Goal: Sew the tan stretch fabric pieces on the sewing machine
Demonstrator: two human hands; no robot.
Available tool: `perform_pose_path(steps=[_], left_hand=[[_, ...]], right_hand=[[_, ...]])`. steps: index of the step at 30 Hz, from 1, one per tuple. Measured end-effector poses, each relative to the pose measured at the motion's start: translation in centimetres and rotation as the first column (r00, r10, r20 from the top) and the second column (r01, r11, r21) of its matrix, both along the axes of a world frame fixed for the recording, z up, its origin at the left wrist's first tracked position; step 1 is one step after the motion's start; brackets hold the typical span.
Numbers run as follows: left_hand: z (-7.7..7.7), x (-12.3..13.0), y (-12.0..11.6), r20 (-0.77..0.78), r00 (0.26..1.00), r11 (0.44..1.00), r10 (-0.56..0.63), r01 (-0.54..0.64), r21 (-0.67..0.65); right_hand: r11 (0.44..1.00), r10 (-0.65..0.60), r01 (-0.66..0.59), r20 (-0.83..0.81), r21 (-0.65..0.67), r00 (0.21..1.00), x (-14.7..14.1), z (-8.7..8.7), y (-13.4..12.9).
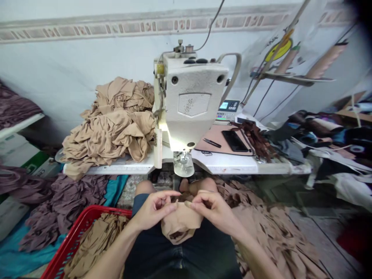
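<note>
Both hands are up over the lap, pinching a small tan fabric piece [181, 224] near its top edge. The left hand [153, 211] and right hand [211, 211] have their fingertips gathered in, though the fingers hide exactly how the cloth is gripped. It hangs bunched against dark shorts [180, 255], and its folds are too shadowed to make out. Ahead sits a sewing machine [188, 100], seen end-on, so most of its arm is hidden, beside a tan cloth heap [110, 128] on the worktop [223, 164]. A red plastic basket [84, 236] of tan cloth is cut off at lower left.
</note>
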State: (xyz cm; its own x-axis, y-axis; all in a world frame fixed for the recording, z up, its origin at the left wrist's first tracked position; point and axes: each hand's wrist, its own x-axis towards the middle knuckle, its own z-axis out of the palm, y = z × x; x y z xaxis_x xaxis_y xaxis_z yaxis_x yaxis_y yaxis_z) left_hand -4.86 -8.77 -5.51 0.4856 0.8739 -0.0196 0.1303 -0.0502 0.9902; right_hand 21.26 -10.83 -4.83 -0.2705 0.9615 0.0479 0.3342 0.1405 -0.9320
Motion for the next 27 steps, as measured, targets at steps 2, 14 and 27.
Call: perform_pose_path(steps=[2,14,27], left_hand=[[0.7,-0.3,0.1,-0.064,0.998,0.992,-0.004,0.012,0.129],[3.2,0.4,2.2,-0.063,0.991,0.919,0.117,-0.084,0.385],[6.1,2.7,5.4,0.004,0.951,0.949,0.311,-0.310,0.055]], right_hand=[[0.992,-0.040,0.031,0.070,0.126,0.997,-0.2,0.8,-0.6],[0.869,-0.201,0.160,0.038,0.468,0.979,-1.2,4.8,1.1],[0.932,-0.347,0.363,-0.239,0.022,0.907,-0.7,4.6,5.4]])
